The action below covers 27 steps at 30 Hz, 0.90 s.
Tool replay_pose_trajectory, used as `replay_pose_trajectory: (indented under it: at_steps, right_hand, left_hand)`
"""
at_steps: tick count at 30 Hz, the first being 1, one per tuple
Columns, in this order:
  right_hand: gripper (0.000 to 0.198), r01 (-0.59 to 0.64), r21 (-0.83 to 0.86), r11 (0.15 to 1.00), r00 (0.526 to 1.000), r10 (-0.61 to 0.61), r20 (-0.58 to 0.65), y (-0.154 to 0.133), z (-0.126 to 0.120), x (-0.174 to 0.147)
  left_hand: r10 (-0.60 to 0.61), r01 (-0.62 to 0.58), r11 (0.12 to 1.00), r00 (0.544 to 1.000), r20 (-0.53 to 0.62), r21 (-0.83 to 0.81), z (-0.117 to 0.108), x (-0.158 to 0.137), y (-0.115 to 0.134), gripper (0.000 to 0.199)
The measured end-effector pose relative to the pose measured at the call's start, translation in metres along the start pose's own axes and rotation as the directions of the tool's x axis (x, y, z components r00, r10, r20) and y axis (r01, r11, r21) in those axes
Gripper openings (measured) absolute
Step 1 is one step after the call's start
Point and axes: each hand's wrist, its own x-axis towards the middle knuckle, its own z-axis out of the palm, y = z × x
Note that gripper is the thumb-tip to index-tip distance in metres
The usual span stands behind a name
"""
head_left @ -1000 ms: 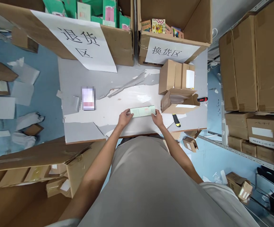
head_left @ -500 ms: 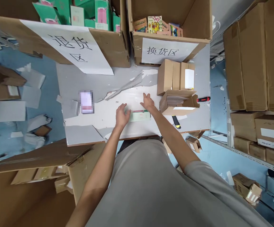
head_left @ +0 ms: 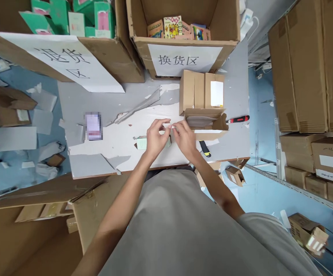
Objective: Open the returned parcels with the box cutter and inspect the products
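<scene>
My left hand (head_left: 156, 138) and my right hand (head_left: 185, 139) meet over the worktable (head_left: 120, 134), thumbs and fingertips pinched together. Between them is a small white piece (head_left: 168, 125), too small to make out exactly. Below, partly covered by my left hand, a slim pale green box (head_left: 141, 143) lies flat on the white tabletop; its left end looks unfolded. To the right of my right hand stands an open cardboard box (head_left: 211, 134) with grey sheets inside. A black and yellow cutter (head_left: 205, 148) lies in front of that box.
Behind stand two big labelled cartons, one with green packs (head_left: 104, 19), the other with colourful small boxes (head_left: 172, 27). Closed brown boxes (head_left: 193, 90) sit at right, near a red and black tool (head_left: 239, 119). A blurred-out phone-like object (head_left: 93, 125) lies left. Shelves of cartons (head_left: 330, 157) stand right.
Both hands, apart and spread before, have come together above the pale green box and now pinch a small white piece. The view has shifted slightly to the right.
</scene>
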Motion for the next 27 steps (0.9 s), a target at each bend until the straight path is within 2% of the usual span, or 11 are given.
replay_pose_trajectory:
  at_steps: [3,6,9,11,13,15,17,19,21,24,27]
  right_hand:
    - [0.037,0.025,0.061,0.998,0.978,-0.012,-0.21,0.026,-0.053,-0.016]
    - [0.035,0.029,-0.038,0.999,0.96,-0.039,-0.279,0.067,-0.087,-0.007]
    - [0.033,-0.035,-0.16,0.986,0.968,-0.007,-0.252,0.103,-0.102,0.008]
    - [0.034,-0.072,-0.204,0.976,0.97,0.021,-0.244,0.113,-0.104,0.011]
    - [0.04,-0.06,-0.201,0.978,0.957,-0.001,-0.291,0.11,-0.103,0.004]
    - [0.044,-0.007,-0.165,0.986,0.936,-0.052,-0.348,0.095,-0.095,-0.01]
    - [0.045,0.054,-0.131,0.99,0.941,-0.094,-0.324,0.075,-0.078,-0.027]
    - [0.043,0.105,-0.121,0.987,0.977,-0.125,-0.171,0.057,-0.052,-0.039]
    - [0.042,0.115,-0.136,0.984,0.992,-0.107,0.067,0.047,-0.02,-0.043]
    - [0.053,0.032,-0.21,0.977,0.937,0.044,0.347,0.047,0.027,-0.035]
    - [0.088,-0.103,-0.262,0.96,0.879,0.211,0.427,0.057,0.064,-0.018]
  left_hand:
    - [0.125,-0.12,0.991,0.989,0.079,-0.065,0.036,0.01,0.047,0.033]
    - [0.166,-0.155,0.985,0.973,0.16,-0.081,0.072,0.023,0.063,0.031]
    - [0.156,-0.147,0.987,0.972,0.178,-0.06,0.089,0.03,0.055,0.034]
    - [0.135,-0.129,0.991,0.979,0.152,-0.046,0.083,0.028,0.041,0.035]
    - [0.08,-0.078,0.997,0.992,0.097,-0.022,0.064,0.019,0.02,0.035]
    - [-0.024,0.023,0.999,1.0,0.016,0.023,0.035,0.004,-0.008,0.036]
    - [-0.156,0.161,0.983,0.986,-0.066,0.084,0.002,-0.015,-0.041,0.037]
    - [-0.282,0.304,0.939,0.948,-0.149,0.159,-0.03,-0.036,-0.076,0.039]
    - [-0.389,0.432,0.875,0.896,-0.213,0.22,-0.058,-0.057,-0.111,0.047]
    - [-0.534,0.576,0.788,0.815,-0.225,0.216,-0.085,-0.082,-0.155,0.068]
    - [-0.62,0.642,0.747,0.767,-0.165,0.175,-0.094,-0.092,-0.185,0.092]
